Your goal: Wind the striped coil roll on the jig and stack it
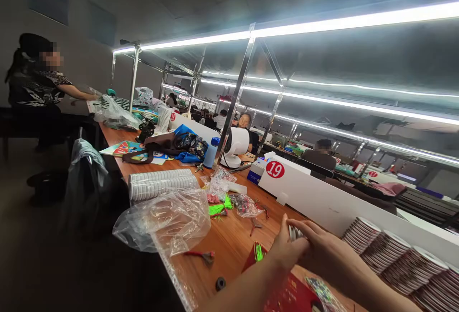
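Head view: landmark is the white divider panel marked 19. Both bare hands are up over the workbench, just on the near side of that panel. Left hand and right hand meet around one pale ribbed piece. Grip: fingers of both hands closed in and pinching it from its sides, right fingers arched across the top. Can't tell which hand carries the load; the lower part of the piece is covered. Reads to me as an in-hand handling step, piece off the bench, not a pickup or a put-down. My take: any next move wants one hand to own the piece before the other lets go, since ribbed edges like that could slip or fan apart. Rest of the layout, all off the panel: wound spool stacks lean along its near side, toward its right end. Red packet is on the near side of it, below the hands, partly behind the left forearm. Bright green strands and a clear plastic bag sit left of it, bag farther out, by the bench edge. Small dark ring is left of it too, nearer the viewer.
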Action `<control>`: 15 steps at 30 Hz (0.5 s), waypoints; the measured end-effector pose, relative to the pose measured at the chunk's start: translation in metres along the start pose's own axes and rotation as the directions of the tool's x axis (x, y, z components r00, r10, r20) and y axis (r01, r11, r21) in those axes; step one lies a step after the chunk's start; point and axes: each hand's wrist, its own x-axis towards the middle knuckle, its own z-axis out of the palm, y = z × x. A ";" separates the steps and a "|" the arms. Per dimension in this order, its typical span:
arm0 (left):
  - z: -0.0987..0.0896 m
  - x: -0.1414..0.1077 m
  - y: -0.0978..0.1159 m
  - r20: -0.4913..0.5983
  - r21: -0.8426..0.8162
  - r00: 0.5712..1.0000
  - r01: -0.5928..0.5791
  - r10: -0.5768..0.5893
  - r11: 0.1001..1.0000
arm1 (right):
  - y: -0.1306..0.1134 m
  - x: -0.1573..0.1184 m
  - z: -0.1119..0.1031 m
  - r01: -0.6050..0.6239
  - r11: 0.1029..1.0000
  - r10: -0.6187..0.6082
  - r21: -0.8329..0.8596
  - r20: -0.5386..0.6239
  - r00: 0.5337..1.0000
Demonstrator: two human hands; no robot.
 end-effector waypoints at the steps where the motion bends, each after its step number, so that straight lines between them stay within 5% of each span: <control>1: 0.001 0.000 0.002 0.010 -0.009 1.000 0.013 -0.013 1.000 | -0.002 0.002 -0.002 -0.030 1.000 0.030 0.004 0.024 0.999; 11: 0.002 -0.016 0.001 -0.009 0.004 1.000 0.021 -0.021 1.000 | 0.004 -0.017 -0.017 -0.161 0.986 0.166 -0.054 0.127 0.978; 15: -0.032 -0.051 0.008 -0.080 0.330 0.985 -0.116 0.150 0.937 | 0.012 -0.031 -0.020 -0.217 0.966 0.234 -0.142 0.114 0.965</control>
